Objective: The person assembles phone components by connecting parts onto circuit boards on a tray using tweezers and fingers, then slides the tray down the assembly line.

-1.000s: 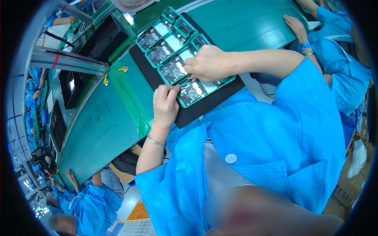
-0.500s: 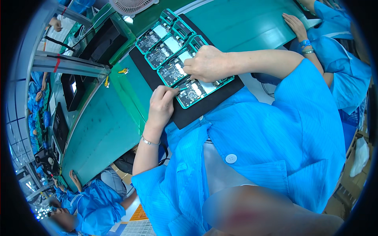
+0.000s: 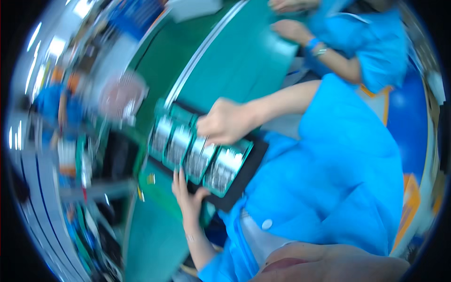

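Several circuit boards in green frames [image 3: 224, 172] lie side by side on a black mat [image 3: 257, 152] in front of me, all smeared by motion. My left hand [image 3: 186, 195] is at the left edge of the boards with its fingers stretched and its thumb apart, and nothing shows in it. Over the far right part of the boards, my right hand [image 3: 223, 121] is closed, fingers curled down toward a frame. Its fingertips are hidden and blurred, so I cannot make out what they hold.
The mat lies on a green table [image 3: 225, 51]. A round fan [image 3: 123, 94] stands at the far left, near small yellow pieces [image 3: 151, 178]. At the far right a co-worker's hand [image 3: 291, 30] rests over the table. A white box [image 3: 195, 8] stands at the back.
The whole view has swung and blurred. My left hand, pinched at the nearest board before, has opened at the boards' left edge. My right hand remains curled over the boards, now farther along them.
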Demonstrator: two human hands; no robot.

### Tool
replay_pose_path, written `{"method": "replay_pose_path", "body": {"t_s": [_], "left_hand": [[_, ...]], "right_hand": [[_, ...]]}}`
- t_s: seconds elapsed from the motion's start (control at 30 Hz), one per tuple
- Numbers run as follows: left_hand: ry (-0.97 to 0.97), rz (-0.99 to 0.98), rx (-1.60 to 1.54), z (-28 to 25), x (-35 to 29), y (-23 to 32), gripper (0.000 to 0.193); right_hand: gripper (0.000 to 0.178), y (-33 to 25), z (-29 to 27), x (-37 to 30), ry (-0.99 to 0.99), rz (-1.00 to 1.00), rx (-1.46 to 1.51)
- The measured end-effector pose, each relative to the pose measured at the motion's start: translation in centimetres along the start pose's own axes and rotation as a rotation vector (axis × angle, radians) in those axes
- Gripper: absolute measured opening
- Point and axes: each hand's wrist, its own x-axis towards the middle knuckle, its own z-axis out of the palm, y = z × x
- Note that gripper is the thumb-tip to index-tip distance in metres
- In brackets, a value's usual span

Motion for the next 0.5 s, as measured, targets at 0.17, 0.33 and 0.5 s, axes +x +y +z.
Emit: {"method": "replay_pose_path", "body": {"t_s": [0.17, 0.33, 0.5], "left_hand": [[-0.162, -0.018, 0.271, -2.5, -3.1, -2.4, 0.133], [-0.124, 0.224, 0.312, -1.0, -1.7, -4.0, 0.123], [-0.177, 0.106, 0.211, 1.3, 4.1, 0.5, 0.127]], "right_hand": [[0.034, 1.4, -3.2, -3.8, 0.142, 0.085, -0.017], [0.031, 0.1, -6.0, -8.6, 0.270, 0.254, 0.014], [0.031, -2.1, -6.7, -8.0, 0.257, 0.286, 0.035]]}}
